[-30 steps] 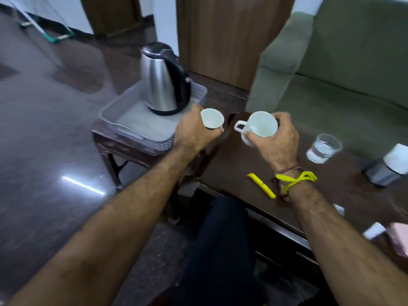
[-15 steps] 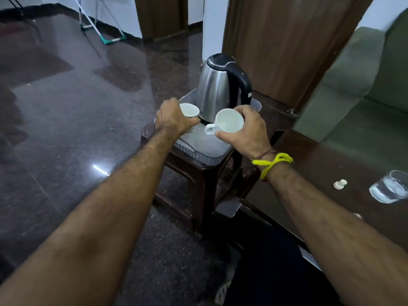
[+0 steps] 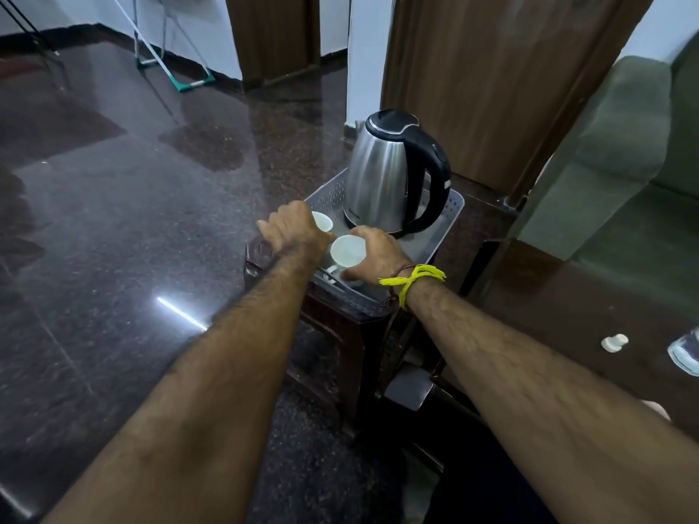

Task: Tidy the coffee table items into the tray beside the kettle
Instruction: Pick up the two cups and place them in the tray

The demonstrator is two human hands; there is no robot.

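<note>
Two forearms are stretched forward from the bottom of the view, and each hand is closed on a white cup low inside the grey tray (image 3: 452, 206). The right hand (image 3: 374, 255), marked by a yellow thread (image 3: 410, 279) at the wrist, is wrapped around the nearer cup (image 3: 347, 250); its fingers are curled along the far side and the thumb is pressed near the handle below. Whether that cup's base is already resting on the tray floor cannot be told, since the hand covers it. The left hand (image 3: 293, 230) is closed over the farther cup (image 3: 322, 222), of which only part of the rim and inside is shown; its fingers are hidden behind the hand itself, so the exact grip cannot be made out.

Both cups are held just in front of the kettle (image 3: 389, 175), which stands upright at the far end of the tray, and the tray sits on a small dark stool (image 3: 340, 334). The step in hand is judged to be the setting down of the two cups, nearly finished but not yet released.

More is judged to be left. On the dark counter (image 3: 567, 315) at the right, a small white object (image 3: 614, 342) is lying, too small to identify, and a glass (image 3: 684, 353) is cut off by the frame edge. The rest of that counter is out of view, so what remains there cannot be counted. A green sofa (image 3: 624, 191) is seen beyond.
</note>
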